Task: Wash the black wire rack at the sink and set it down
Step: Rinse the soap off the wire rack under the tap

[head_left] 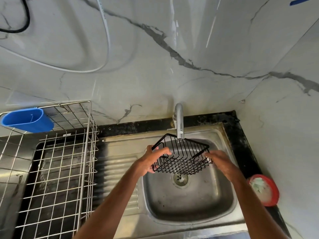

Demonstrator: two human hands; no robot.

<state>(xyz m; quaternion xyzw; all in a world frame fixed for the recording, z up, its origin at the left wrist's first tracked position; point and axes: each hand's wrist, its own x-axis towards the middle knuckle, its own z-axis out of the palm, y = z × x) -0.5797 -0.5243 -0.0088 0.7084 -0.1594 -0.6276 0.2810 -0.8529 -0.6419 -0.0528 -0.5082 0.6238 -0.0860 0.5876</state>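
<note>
The black wire rack is a small basket held in the air over the steel sink, just under the spout of the tap. My left hand grips its left side, fingers curled over the rim. At the rack's right edge is my right hand, with the fingertips touching the wire. I see no water running from the tap.
A large steel wire dish rack stands left of the sink on the drainboard, with a blue plastic cup holder hung on its back. A red round dish with soap sits on the black counter at the right. Marble wall behind.
</note>
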